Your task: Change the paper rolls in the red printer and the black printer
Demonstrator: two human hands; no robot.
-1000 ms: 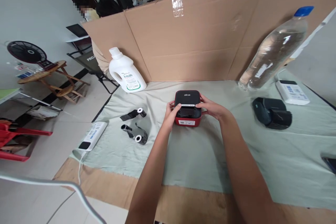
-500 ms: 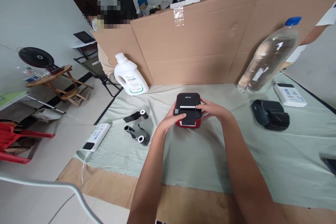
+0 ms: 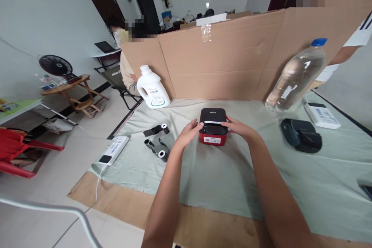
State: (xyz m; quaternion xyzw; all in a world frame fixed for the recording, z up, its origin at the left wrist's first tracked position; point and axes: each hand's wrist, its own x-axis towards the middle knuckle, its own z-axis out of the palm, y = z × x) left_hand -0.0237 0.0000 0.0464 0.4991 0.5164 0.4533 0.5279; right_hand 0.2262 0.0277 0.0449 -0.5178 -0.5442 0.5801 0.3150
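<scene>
A small red and black label printer (image 3: 213,115) sits on the green cloth in front of me, a narrow white strip across its top and a white sticker on its red front. My left hand (image 3: 188,135) grips its left side, with the thumb at the upper left edge near the strip. On the opposite side, my right hand (image 3: 238,128) holds the printer, its thumb resting on top by the strip's right end. The far fingers of both hands are partly hidden. Left of the printer lie several black ribbon rolls (image 3: 162,155), partly unwound.
A white jug (image 3: 153,91) and a large clear bottle (image 3: 296,77) stand before the cardboard screen (image 3: 215,68). To the right are a dark device (image 3: 300,135) and a white power strip (image 3: 322,115); another power strip (image 3: 114,150) lies left. People are behind the cardboard.
My left thumb has shifted from the printer's black front part to its upper left edge. The stickered red front now shows more fully. The whole view has tilted upward slightly.
</scene>
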